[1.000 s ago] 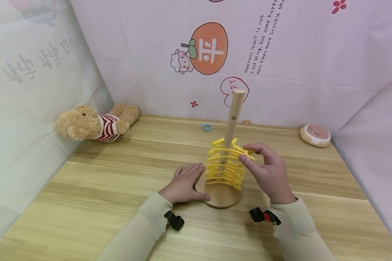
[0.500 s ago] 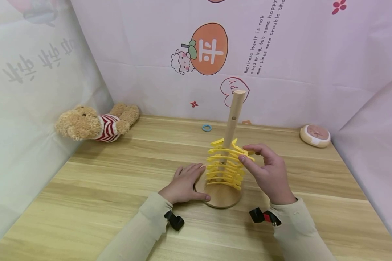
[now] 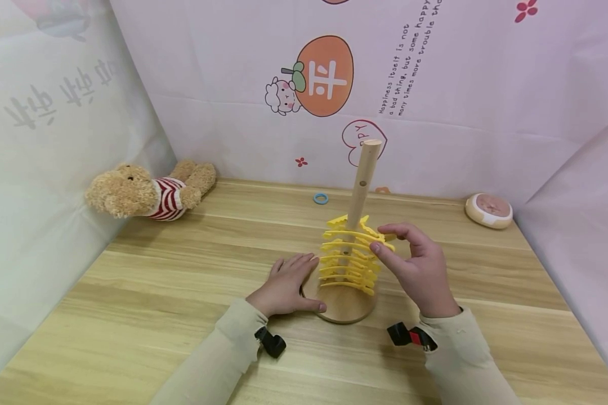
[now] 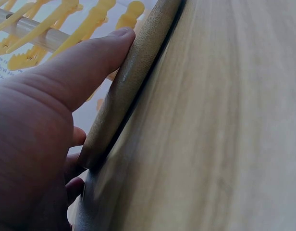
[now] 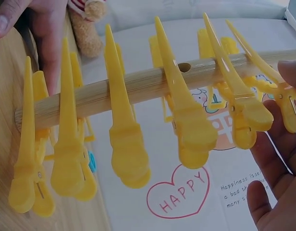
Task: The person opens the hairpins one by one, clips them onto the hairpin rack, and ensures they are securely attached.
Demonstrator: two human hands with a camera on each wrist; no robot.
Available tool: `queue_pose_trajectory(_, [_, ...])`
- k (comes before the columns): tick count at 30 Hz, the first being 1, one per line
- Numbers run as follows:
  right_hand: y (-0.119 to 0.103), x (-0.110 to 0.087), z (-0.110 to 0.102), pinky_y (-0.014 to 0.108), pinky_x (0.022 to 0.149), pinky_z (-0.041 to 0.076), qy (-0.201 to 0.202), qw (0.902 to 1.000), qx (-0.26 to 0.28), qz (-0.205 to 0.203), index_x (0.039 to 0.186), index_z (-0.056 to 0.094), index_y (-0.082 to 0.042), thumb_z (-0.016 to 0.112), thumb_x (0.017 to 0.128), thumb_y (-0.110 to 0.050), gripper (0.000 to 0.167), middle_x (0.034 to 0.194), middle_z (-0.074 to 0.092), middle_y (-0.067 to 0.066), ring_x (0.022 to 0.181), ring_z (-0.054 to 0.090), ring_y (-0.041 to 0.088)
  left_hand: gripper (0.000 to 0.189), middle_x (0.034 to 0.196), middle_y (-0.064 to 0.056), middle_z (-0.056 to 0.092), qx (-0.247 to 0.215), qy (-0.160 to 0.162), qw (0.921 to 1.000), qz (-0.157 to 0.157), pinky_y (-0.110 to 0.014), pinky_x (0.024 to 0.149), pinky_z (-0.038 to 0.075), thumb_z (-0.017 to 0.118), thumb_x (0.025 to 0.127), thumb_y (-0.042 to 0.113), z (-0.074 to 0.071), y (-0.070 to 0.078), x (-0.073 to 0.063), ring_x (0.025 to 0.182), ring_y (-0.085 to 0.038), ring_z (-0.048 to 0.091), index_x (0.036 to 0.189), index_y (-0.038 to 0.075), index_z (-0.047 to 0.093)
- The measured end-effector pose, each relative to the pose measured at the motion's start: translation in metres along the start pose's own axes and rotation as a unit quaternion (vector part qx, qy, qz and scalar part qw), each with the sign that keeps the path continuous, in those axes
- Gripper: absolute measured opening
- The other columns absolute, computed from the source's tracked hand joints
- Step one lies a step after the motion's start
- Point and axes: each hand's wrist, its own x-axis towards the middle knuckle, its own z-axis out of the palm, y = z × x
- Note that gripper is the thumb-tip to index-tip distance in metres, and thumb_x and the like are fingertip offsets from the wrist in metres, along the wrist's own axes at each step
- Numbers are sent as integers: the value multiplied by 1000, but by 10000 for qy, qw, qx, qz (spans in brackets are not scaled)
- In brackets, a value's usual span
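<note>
- The wooden stand (image 3: 345,304) is near the middle of the table (image 3: 182,292), with its round base flat on the wood and its pole (image 3: 361,180) rising upright, a little tilted in the head view
- Many yellow clothespins (image 3: 348,256) are clipped on the lower half of the pole, one above the other; their long tips point out to the sides, so they make a kind of small tree
- The left hand (image 3: 286,284) lies flat on the table with straight fingers and its thumb (image 4: 85,57) presses against the rim of the base; it holds nothing, and I think it is there to keep the stand steady
- The right hand (image 3: 418,267) is raised beside the top of the stack, wrist low and fingers bent forward; index finger and thumb pinch the handle end of the top clothespin (image 3: 380,233), it seems, but from the right wrist camera the contact is not very clear
- In this wrist view the top clothespin (image 5: 287,108) sits at the highest place on the pole, just above a small hole (image 5: 184,67)
- Far from both hands there are a teddy bear (image 3: 142,191) at the left wall, a blue ring (image 3: 320,198) behind the stand, and a round cream object (image 3: 488,209) at the right
</note>
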Motion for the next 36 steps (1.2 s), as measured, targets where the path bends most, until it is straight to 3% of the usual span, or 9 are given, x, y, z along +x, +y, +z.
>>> queue_pose_trajectory(7, [-1, 0, 0, 21, 91, 42, -14, 9995, 251, -167, 105, 71, 2, 77, 85, 2, 21, 106, 71, -8, 105, 57, 13, 106, 165, -4, 24, 9, -7, 10000, -3, -57, 120, 3, 74, 78, 67, -1, 1, 0, 153, -25, 16, 159, 17, 30])
queue_pose_trajectory(16, [-2, 0, 0, 18, 85, 47, -104, 9989, 348, -305, 103, 71, -4, 76, 85, 3, 20, 106, 71, 11, 105, 57, 15, 107, 166, -3, 23, 30, -35, 10000, -38, -56, 121, 2, 74, 78, 67, 1, 0, 1, 153, -23, 15, 160, 17, 28])
queue_pose_trajectory(20, [0, -1, 0, 17, 64, 52, -177, 9988, 292, -337, 104, 71, -4, 77, 85, 1, 20, 106, 70, 11, 106, 57, 14, 106, 166, -3, 23, 60, -15, 10000, -14, -57, 121, 3, 73, 78, 68, 1, -1, 1, 153, -24, 15, 160, 17, 29])
queue_pose_trajectory(23, [1, -2, -1, 20, 48, 49, -213, 9987, 347, -299, 104, 71, -5, 77, 86, 1, 21, 108, 69, 11, 106, 57, 14, 106, 165, -3, 24, 56, 5, 10000, 10, -58, 120, 3, 73, 78, 68, 1, 0, 0, 153, -25, 15, 160, 17, 30])
queue_pose_trajectory(26, [1, -2, 0, 21, 44, 47, -219, 9986, 370, -293, 104, 70, -5, 77, 86, 1, 20, 108, 69, 11, 106, 57, 14, 106, 165, -4, 24, 39, 20, 10000, 24, -58, 120, 3, 73, 78, 68, 1, -1, 0, 153, -25, 16, 159, 16, 30])
queue_pose_trajectory(33, [-2, -2, 2, 16, 74, 51, -106, 9985, 437, -310, 103, 71, -4, 76, 84, 4, 21, 106, 70, 9, 105, 57, 16, 105, 165, -4, 24, 51, 26, 10000, 36, -58, 120, 4, 73, 78, 68, 1, 0, 0, 153, -25, 16, 160, 17, 29])
queue_pose_trajectory(36, [-3, -2, 2, 16, 73, 51, -76, 9983, 508, -291, 103, 72, -4, 76, 84, 5, 22, 106, 70, 9, 105, 57, 17, 105, 165, -4, 24, 57, 21, 10000, 33, -58, 120, 3, 73, 78, 68, 0, 0, 0, 153, -25, 16, 160, 17, 29])
